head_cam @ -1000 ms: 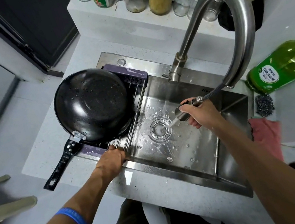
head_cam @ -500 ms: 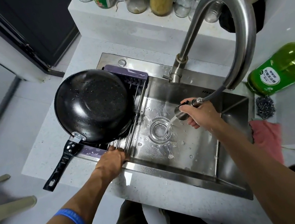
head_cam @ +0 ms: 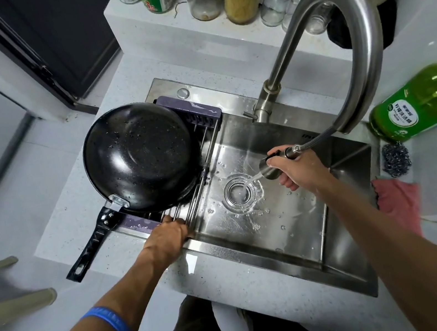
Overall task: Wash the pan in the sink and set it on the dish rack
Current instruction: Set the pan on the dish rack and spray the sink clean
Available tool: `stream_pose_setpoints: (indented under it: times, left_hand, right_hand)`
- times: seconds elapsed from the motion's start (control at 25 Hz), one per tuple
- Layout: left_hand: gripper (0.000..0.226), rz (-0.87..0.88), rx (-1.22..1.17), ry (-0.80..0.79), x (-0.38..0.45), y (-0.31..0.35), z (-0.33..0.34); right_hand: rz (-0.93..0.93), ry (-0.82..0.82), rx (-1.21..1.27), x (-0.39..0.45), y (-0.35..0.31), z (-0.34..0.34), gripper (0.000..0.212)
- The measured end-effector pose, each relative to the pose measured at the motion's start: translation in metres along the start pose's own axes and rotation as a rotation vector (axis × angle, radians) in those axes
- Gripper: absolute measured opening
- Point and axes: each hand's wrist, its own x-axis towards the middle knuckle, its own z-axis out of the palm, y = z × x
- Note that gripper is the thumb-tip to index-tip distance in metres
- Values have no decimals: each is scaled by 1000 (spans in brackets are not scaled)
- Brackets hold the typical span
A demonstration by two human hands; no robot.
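On the grey counter the sink (head_cam: pixel 275 231) is being rinsed; the right hand (head_cam: pixel 298 168) grips the sprayer (head_cam: pixel 272 169), now aimed nearer the drain (head_cam: pixel 241 192); left hand (head_cam: pixel 167 238) still grasps the dish rack (head_cam: pixel 190 112); the pan (head_cam: pixel 140 157) sits there inverted, task seemingly done

Dish rack (head_cam: pixel 204 115): mostly covered by the upturned pan (head_cam: pixel 140 157).
Left hand (head_cam: pixel 167 240) fingers: curled over the rack's near edge, tips unseen.
Jars behind the sink (head_cam: pixel 287 264): tops cropped.
Pink cloth (head_cam: pixel 399 203) right of sink: blurred.

Black speckled pan (head_cam: pixel 139 156), purple dish rack (head_cam: pixel 196 111), green bottle (head_cam: pixel 419 103), seemingly pink cloth (head_cam: pixel 398 200).
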Motion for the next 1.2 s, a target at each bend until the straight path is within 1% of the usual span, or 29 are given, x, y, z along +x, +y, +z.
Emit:
stream_pose_setpoints:
  times: [0.2, 0.4, 0.56, 0.64, 0.76, 0.84, 0.96, 1.12, 1.2]
  left_hand:
    - [30, 3, 17, 11, 0, 2, -1]
    - [30, 7, -8, 15, 1, 0, -1]
    - [29, -1, -11, 26, 0, -1, 1]
    - [30, 1, -8, 25, 0, 0, 2]
    - [31, -6, 6, 13, 2, 1, -1]
    - [33, -10, 7, 11, 2, 1, -2]
    - [34, -37, 29, -15, 1, 2, 1]
    - [36, -42, 37, -21, 3, 0, 3]
    - [37, -40, 24, -12, 4, 1, 4]
  right_hand:
    - [-5, 24, -24, -2, 1, -5, 6]
    - [-16, -31, 20, -7, -7, 3, 6]
    - [-8, 26, -18, -3, -5, -6, 8]
    - [7, 7, -39, -6, -1, -4, 7]
    - [0, -110, 30, -13, -9, 17, 10]
    - [-25, -160, 74, -12, -16, 33, 15]
    - [-33, -128, 188, -8, -22, 49, 11]
    - [-8, -150, 188, -16, -22, 63, 15]
    - [-12, -117, 214, -16, -22, 62, 12]
